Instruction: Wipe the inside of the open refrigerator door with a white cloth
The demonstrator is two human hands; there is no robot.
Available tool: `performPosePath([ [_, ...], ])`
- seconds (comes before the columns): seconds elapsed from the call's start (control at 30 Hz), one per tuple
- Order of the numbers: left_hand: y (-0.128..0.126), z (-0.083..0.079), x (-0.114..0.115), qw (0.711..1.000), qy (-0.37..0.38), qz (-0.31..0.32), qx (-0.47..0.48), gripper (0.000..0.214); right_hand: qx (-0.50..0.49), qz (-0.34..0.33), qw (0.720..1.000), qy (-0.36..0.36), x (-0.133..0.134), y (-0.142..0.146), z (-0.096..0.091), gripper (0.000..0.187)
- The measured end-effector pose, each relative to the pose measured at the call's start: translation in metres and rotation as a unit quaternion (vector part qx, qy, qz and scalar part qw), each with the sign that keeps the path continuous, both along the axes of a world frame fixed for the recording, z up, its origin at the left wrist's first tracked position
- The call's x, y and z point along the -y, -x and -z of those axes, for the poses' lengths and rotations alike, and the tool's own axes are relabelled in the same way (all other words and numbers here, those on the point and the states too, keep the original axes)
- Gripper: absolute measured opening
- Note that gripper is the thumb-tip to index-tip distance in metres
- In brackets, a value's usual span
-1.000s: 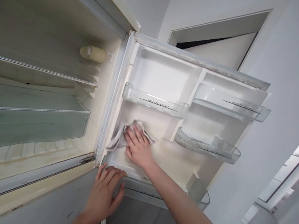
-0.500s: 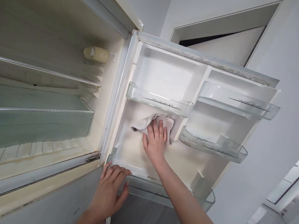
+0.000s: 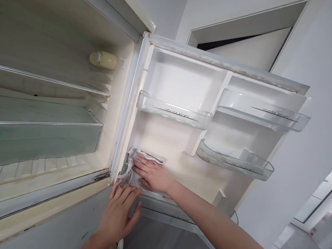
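Observation:
An open fridge door (image 3: 178,146) faces me with its inner liner showing. My right hand (image 3: 151,173) presses a white cloth (image 3: 140,156) flat against the liner's lower left corner, fingers stretched out over it. My left hand (image 3: 119,214) rests with fingers spread on the door's bottom edge, just below the right hand, beside the fridge's lower front panel (image 3: 57,224). Part of the cloth bunches at the door's hinge side.
Clear door pockets hang at upper left (image 3: 171,115), upper right (image 3: 262,110), middle right (image 3: 234,162) and along the bottom (image 3: 169,214). The fridge interior (image 3: 32,115) has glass shelves and a lamp housing (image 3: 103,60). A doorway (image 3: 241,36) and white wall lie behind.
My right hand has slid the cloth from the middle of the liner, under the upper left pocket, down and left to the lower corner. The left hand has stayed put.

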State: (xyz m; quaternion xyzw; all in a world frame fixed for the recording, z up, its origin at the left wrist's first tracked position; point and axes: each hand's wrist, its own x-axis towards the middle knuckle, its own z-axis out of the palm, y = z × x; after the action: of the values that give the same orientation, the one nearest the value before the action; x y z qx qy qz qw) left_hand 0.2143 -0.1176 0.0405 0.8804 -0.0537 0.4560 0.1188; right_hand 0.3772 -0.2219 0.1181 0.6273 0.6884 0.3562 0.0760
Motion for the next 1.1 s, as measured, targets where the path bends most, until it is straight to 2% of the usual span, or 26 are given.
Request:
performPosePath([
  [0.1, 0.000, 0.000, -0.001, 1.000, -0.012, -0.006, -0.006, 0.029, 0.055, -0.027, 0.996, 0.070, 0.026, -0.013, 0.002, 0.040],
  [0.2, -0.001, -0.001, 0.000, 1.000, -0.021, -0.015, -0.001, 0.029, 0.110, -0.021, 0.990, 0.080, 0.057, -0.026, 0.001, 0.039],
  [0.23, -0.001, -0.001, 0.000, 0.999, -0.026, -0.018, 0.004, 0.029, 0.118, -0.010, 0.991, 0.062, 0.065, -0.028, -0.001, 0.040],
  [0.3, -0.002, 0.000, 0.000, 0.999, -0.038, -0.022, 0.015, 0.029, 0.110, 0.040, 0.993, -0.025, 0.076, -0.032, -0.005, 0.043],
  [0.37, -0.002, 0.000, 0.000, 0.999, -0.043, -0.026, 0.021, 0.029, 0.084, 0.108, 0.981, -0.140, 0.079, -0.033, -0.009, 0.047],
  [0.43, -0.001, 0.000, 0.000, 0.999, -0.042, -0.027, 0.020, 0.029, 0.061, 0.147, 0.966, -0.202, 0.076, -0.033, -0.009, 0.049],
  [0.5, -0.001, 0.000, 0.000, 0.999, -0.039, -0.026, 0.016, 0.029, 0.060, 0.124, 0.978, -0.159, 0.073, -0.032, -0.006, 0.049],
  [0.57, -0.001, 0.001, -0.001, 0.999, -0.038, -0.026, 0.017, 0.029, 0.066, 0.058, 0.995, -0.047, 0.070, -0.031, -0.001, 0.047],
  [0.63, -0.002, 0.001, -0.001, 0.999, -0.043, -0.028, 0.018, 0.029, 0.057, 0.005, 0.997, 0.059, 0.070, -0.029, 0.003, 0.045],
  [0.67, -0.002, 0.001, -0.002, 0.998, -0.046, -0.028, 0.019, 0.029, 0.046, -0.008, 0.995, 0.090, 0.070, -0.028, 0.004, 0.044],
  [0.73, -0.002, 0.001, -0.003, 0.998, -0.050, -0.025, 0.016, 0.029, 0.024, -0.010, 0.993, 0.113, 0.072, -0.027, 0.003, 0.045],
  [0.83, 0.000, -0.001, -0.005, 0.998, -0.052, -0.020, 0.012, 0.029, 0.029, 0.003, 0.993, 0.110, 0.082, -0.029, -0.002, 0.046],
  [0.93, 0.001, -0.001, -0.006, 0.998, -0.057, -0.020, 0.016, 0.030, 0.053, 0.045, 0.996, 0.048, 0.100, -0.035, -0.008, 0.047],
  [1.0, 0.001, 0.000, -0.007, 0.998, -0.060, -0.021, 0.026, 0.031, 0.059, 0.093, 0.993, -0.046, 0.114, -0.041, -0.009, 0.047],
  [1.1, -0.001, 0.002, -0.005, 0.998, -0.053, -0.022, 0.029, 0.031, 0.066, 0.160, 0.963, -0.207, 0.129, -0.048, -0.007, 0.047],
])
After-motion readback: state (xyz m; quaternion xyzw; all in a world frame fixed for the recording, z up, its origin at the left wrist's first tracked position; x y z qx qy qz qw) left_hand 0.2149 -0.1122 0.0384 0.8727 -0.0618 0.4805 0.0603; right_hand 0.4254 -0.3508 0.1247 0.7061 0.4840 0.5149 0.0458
